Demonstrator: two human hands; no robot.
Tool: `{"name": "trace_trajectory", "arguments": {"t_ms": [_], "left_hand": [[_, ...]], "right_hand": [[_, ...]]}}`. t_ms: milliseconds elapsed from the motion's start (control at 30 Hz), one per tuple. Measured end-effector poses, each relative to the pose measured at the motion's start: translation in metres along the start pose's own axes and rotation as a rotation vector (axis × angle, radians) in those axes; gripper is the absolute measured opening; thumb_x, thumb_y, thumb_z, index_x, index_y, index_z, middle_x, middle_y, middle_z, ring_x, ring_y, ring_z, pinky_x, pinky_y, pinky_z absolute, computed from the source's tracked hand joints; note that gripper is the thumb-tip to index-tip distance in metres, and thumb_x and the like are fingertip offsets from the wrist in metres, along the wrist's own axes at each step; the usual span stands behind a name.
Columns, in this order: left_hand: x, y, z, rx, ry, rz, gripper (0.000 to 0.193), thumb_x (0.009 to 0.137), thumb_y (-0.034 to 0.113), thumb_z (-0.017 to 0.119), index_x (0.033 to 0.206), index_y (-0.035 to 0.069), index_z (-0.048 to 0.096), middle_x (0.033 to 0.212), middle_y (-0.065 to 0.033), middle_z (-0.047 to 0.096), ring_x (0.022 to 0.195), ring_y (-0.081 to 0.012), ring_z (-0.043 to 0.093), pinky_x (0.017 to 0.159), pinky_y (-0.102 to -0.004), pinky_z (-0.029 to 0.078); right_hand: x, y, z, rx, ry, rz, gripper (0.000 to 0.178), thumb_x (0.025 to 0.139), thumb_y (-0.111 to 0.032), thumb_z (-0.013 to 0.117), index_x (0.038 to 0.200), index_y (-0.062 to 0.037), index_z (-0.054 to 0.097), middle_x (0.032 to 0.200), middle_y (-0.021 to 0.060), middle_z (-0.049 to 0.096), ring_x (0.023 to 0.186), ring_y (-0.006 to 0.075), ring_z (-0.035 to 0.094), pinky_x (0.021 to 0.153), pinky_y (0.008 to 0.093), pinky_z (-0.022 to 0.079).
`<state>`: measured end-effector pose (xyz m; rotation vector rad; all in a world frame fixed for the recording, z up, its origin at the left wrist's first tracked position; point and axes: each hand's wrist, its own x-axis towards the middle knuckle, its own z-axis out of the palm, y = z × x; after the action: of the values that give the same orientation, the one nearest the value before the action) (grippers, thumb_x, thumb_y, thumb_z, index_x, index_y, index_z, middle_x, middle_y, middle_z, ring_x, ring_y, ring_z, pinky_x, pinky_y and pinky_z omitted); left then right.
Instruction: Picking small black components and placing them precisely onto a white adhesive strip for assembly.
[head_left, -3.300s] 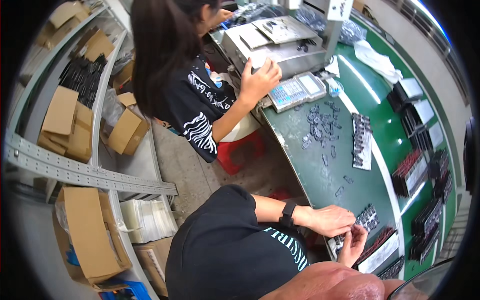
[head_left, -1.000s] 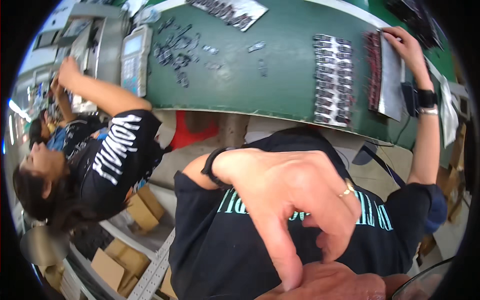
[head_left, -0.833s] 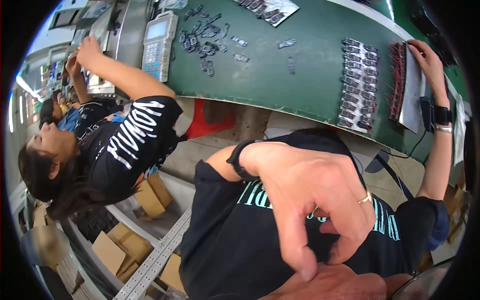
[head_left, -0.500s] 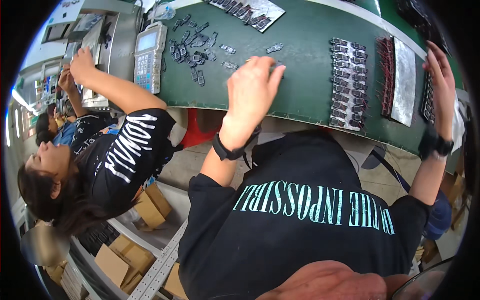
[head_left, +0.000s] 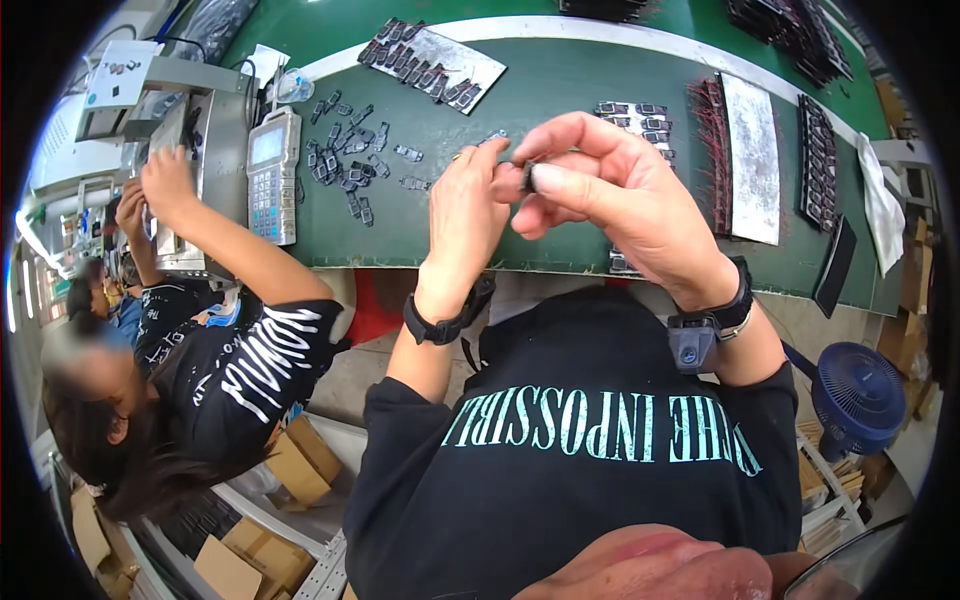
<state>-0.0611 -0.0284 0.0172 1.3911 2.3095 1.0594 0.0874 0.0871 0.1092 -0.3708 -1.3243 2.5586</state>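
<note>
My left hand (head_left: 465,210) and my right hand (head_left: 625,190) meet over the near part of the green workbench. Between my right thumb and fingers is a small dark part (head_left: 528,178), too small to name. My left hand is closed beside it, its fingertips touching or nearly touching those of the right. What the left may hold is hidden. Left of my hands lies a loose heap of small dark electronic modules (head_left: 345,160), with a few single ones (head_left: 408,153) nearer to me. Behind my right hand, a board with rows of modules (head_left: 640,125) is partly covered.
A handheld keypad device (head_left: 270,175) lies at the bench's left. Farther back is a tilted board of modules (head_left: 430,65). Rightward stand a silvery plate (head_left: 752,160) edged with red wires, and a dark module row (head_left: 817,165). A co-worker (head_left: 240,350) works at left; a blue fan (head_left: 858,398) stands at right.
My right hand has come in from the far right to meet the left, now pinching a small dark part. My left hand has moved slightly left and down in the picture; the view has shifted.
</note>
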Motion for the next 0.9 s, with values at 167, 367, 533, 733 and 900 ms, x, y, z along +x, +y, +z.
{"name": "trace_trajectory", "arguments": {"t_ms": [167,367,533,733,900], "left_hand": [[-0.006,0.021,0.002,-0.421,0.009,-0.122,0.024,0.088,0.005,0.07,0.111,-0.002,0.065,0.094,-0.0106,0.071,0.079,-0.0196,0.07,0.069,-0.0323,0.056],[-0.009,0.044,0.035,-1.095,0.028,-0.32,0.016,0.094,0.003,0.065,0.108,-0.005,0.065,0.094,-0.0084,0.07,0.083,-0.0141,0.07,0.074,-0.0253,0.059],[-0.017,0.044,0.049,-1.176,0.038,-0.328,0.019,0.094,0.002,0.065,0.111,-0.006,0.063,0.098,-0.0141,0.071,0.087,-0.0189,0.072,0.077,-0.028,0.06],[-0.018,0.053,0.057,-1.212,0.009,-0.385,0.017,0.096,0.003,0.063,0.11,-0.006,0.062,0.097,-0.0137,0.071,0.088,-0.0196,0.072,0.077,-0.0279,0.061],[-0.016,0.055,0.059,-1.226,-0.028,-0.438,0.015,0.097,0.004,0.062,0.108,-0.006,0.062,0.097,-0.013,0.071,0.088,-0.018,0.072,0.077,-0.0274,0.06]], "right_hand": [[-0.015,0.026,-0.038,-0.171,0.258,-0.075,0.021,0.097,-0.013,0.062,0.114,-0.0013,0.059,0.099,0.008,0.068,0.08,0.0121,0.065,0.078,0.028,0.055],[-0.03,0.045,-0.05,-0.236,0.478,-0.091,0.017,0.096,-0.008,0.062,0.111,-0.001,0.06,0.097,0.0055,0.065,0.079,0.0107,0.063,0.075,0.0251,0.053],[-0.042,0.058,-0.054,-0.364,0.551,-0.258,0.016,0.095,-0.005,0.064,0.11,-0.0002,0.06,0.098,0.0049,0.066,0.084,0.0105,0.065,0.077,0.024,0.053],[-0.043,0.057,-0.059,-0.539,0.564,-0.191,0.015,0.095,-0.003,0.064,0.109,0.0012,0.063,0.098,0.0026,0.066,0.087,0.0094,0.065,0.079,0.0231,0.053],[-0.041,0.059,-0.071,-0.513,0.565,-0.131,0.017,0.094,-0.005,0.066,0.11,0.0007,0.065,0.098,0.0017,0.065,0.087,0.0082,0.063,0.078,0.0223,0.052]]}}
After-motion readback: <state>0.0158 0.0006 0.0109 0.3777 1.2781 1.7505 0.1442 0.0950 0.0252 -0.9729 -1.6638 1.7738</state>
